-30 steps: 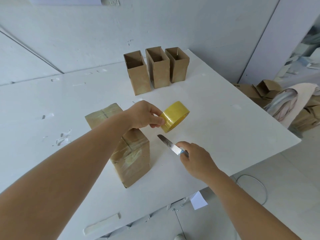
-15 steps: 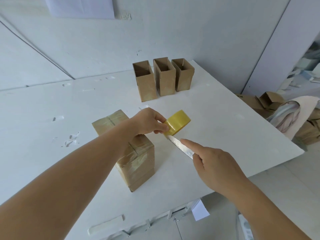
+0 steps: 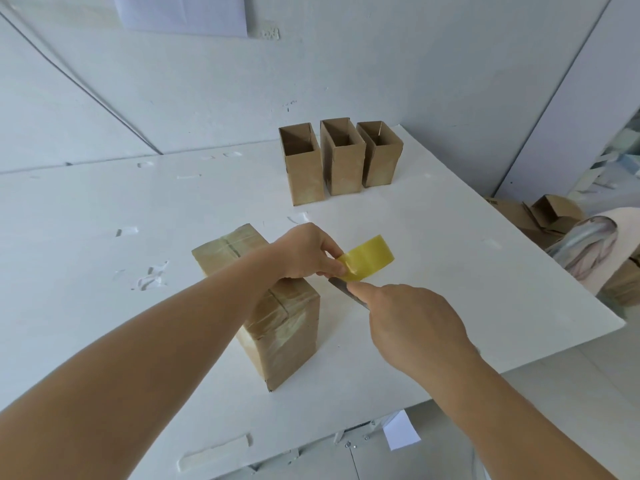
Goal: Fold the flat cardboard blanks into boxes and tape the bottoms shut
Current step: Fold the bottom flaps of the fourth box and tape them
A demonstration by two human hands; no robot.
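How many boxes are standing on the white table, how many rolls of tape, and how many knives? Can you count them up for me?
Open cardboard boxes at the back: 3
Taped box near the front: 1
Yellow tape roll, held by the left hand: 1
Knife, held by the right hand: 1
Total: 6

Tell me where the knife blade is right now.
In the head view, the knife blade sits just below the yellow tape roll, held in the right hand, right of the taped box, with the left hand pinching the roll.
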